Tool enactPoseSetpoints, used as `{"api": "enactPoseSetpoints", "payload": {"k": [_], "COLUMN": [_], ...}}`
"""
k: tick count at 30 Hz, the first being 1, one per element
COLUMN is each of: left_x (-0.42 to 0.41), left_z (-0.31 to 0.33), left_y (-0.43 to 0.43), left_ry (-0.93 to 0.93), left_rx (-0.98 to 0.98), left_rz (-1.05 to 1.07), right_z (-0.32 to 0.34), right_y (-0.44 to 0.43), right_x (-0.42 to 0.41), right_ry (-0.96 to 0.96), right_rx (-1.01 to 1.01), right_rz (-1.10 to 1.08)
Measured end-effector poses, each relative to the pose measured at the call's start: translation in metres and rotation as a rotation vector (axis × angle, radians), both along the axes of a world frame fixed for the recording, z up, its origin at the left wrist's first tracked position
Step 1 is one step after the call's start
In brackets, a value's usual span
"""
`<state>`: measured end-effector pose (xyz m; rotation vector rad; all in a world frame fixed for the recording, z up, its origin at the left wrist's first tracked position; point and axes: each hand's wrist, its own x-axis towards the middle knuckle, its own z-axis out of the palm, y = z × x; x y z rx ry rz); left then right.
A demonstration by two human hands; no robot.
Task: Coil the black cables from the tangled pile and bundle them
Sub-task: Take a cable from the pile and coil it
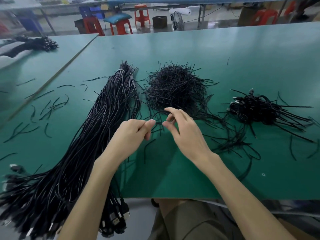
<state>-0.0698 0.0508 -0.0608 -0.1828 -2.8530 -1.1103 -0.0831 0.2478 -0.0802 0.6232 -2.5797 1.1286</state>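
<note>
**Two hands work a black strand at the cable bench**

A thin black strand point(159, 123) is stretched and looped just above the green work table point(242, 58). The left hand point(133, 132) pinches one end between thumb and curled fingers. The right hand point(183, 132) nips the other between thumb and fingertips. To the left lies a long sheaf of black cables point(97, 135), tied near its far end, with its plugs hanging over the near edge. Beyond the hands sits a bristling heap of short black ties point(174, 89), and to the right a small pile of coiled black cables point(256, 110). Loose black offcuts point(50, 108) are scattered across the left of the table. Red plastic stools point(142, 14) stand on the floor behind.
</note>
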Motion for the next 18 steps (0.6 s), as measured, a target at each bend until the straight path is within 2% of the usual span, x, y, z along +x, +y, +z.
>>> {"api": "enactPoseSetpoints", "payload": {"k": [8, 13, 18], "left_x": [-0.009, -0.009, 0.003], "left_z": [0.005, -0.003, -0.005], "left_y": [0.014, 0.02, 0.006], "left_ry": [0.004, -0.08, -0.21], "left_rx": [-0.021, 0.049, 0.151], "left_rz": [-0.056, -0.103, -0.187], "right_z": [0.005, -0.002, -0.003], "right_y": [-0.002, 0.003, 0.003], "right_x": [-0.003, -0.009, -0.008], "right_ry": [0.228, 0.018, -0.105], "right_rx": [-0.044, -0.399, -0.584], "right_rz": [-0.062, -0.143, -0.233]}}
